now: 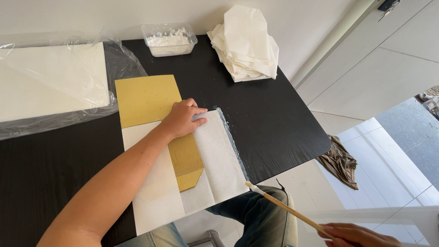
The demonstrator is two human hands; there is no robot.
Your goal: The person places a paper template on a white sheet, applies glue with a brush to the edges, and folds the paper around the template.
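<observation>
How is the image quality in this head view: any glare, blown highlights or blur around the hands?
Head view: even daylight, sharp on the left hand pressing the white paper; plastic wrap shows glare streaks; the sunlit floor is near blown out; the right hand, holding the brush, is cut off by the frame edge; wide-angle bending at the table edge.

Right hand [361, 235] half off-frame

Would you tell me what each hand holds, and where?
Right hand grips a brush by its handle end. Left hand holds nothing; it presses flat on the paper.
</observation>
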